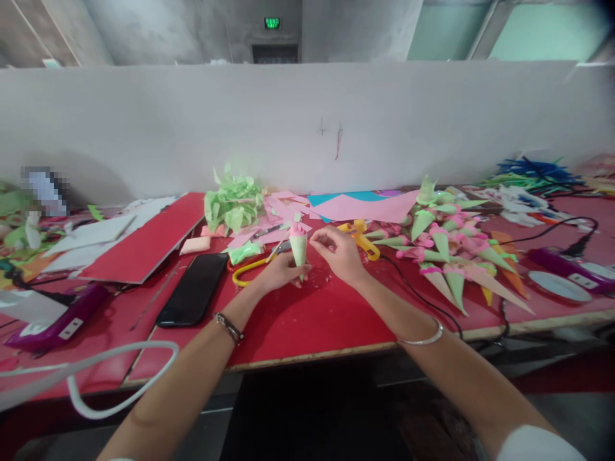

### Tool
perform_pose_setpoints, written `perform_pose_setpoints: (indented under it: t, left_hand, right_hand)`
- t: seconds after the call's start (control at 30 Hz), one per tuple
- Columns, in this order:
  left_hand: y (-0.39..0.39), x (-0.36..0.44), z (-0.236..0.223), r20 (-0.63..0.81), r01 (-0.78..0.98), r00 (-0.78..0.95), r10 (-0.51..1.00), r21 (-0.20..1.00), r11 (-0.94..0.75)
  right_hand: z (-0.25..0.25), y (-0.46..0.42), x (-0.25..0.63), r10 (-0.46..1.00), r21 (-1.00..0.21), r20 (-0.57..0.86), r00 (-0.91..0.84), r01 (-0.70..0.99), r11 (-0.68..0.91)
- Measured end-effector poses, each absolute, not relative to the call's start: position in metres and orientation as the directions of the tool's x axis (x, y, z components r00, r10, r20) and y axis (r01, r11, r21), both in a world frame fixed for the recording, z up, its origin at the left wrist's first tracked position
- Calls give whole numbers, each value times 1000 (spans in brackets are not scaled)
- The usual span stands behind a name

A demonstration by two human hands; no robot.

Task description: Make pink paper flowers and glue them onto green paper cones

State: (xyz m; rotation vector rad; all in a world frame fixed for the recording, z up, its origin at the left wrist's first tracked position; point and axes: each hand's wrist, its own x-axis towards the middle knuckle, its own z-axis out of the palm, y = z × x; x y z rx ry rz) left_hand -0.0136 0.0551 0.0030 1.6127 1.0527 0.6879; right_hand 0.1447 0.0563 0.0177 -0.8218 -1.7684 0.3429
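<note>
My left hand is closed around the lower part of a light green paper cone, which stands upright with pink rolled paper at its top. Just right of the cone, my right hand hovers with thumb and fingertips pinched together. Anything between those fingertips is too small to make out. Beside the left hand lie scissors with a yellow handle. Behind the right hand rests a yellow glue gun. A heap of finished-looking green and pink paper cones spreads to the right.
A black phone lies left of my hands, near a red board. Crumpled green paper and pink sheets lie along the back. Purple power strips sit at both sides. A white cable loops at the front left.
</note>
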Motion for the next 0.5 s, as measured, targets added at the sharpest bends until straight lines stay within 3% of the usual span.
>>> perform_pose_setpoints:
  t: [0.5]
  left_hand:
    - [53, -13, 6, -66, 302, 451, 890, 950, -83]
  right_hand:
    - [19, 55, 145, 685, -593, 708, -173, 381, 709]
